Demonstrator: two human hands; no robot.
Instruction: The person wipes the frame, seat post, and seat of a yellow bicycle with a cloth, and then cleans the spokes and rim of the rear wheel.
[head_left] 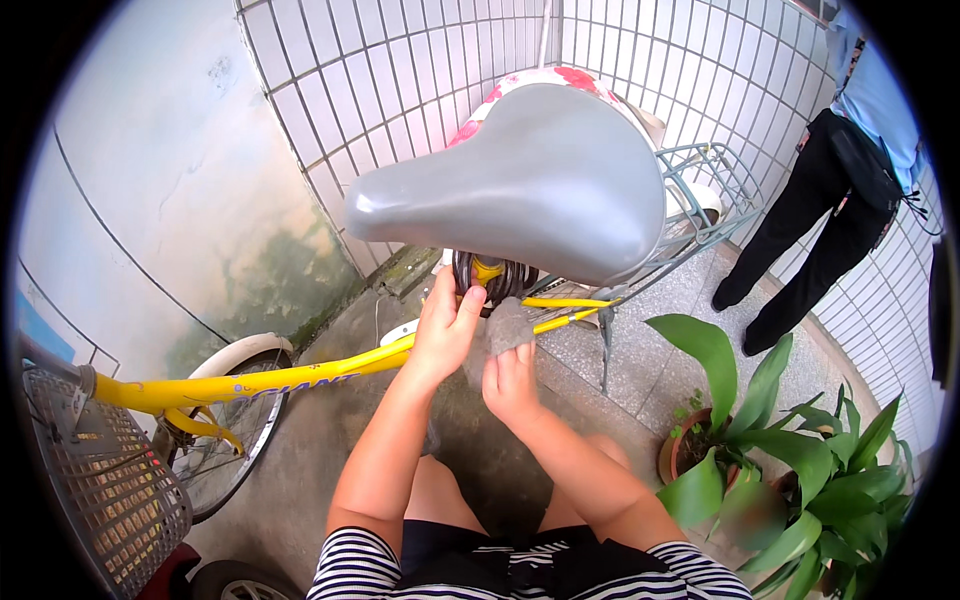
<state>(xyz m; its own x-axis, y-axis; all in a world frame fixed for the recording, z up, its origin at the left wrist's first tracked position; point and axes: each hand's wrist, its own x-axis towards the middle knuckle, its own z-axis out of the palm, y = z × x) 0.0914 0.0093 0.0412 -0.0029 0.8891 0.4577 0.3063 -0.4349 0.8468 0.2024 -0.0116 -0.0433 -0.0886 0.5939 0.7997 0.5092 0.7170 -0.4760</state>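
A yellow bicycle frame (320, 377) stands in front of me, with a smooth grey saddle (530, 185) on top. Under the saddle, loops of black coiled cable (513, 279), like a cable lock, surround a yellow part. My left hand (447, 328) is closed on the left side of these loops, thumb up, most fingers hidden behind it. Just below and to the right, my right hand (512, 383) grips a crumpled grey cloth (509, 328). The cloth is close under the coils; whether it touches them I cannot tell.
A grey basket (105, 480) is at the lower left, near a wheel (245, 440). A green metal rear rack (715, 200) extends right. Potted leafy plants (800, 465) stand at lower right. A person in black trousers (815, 210) stands by the tiled wall (400, 80).
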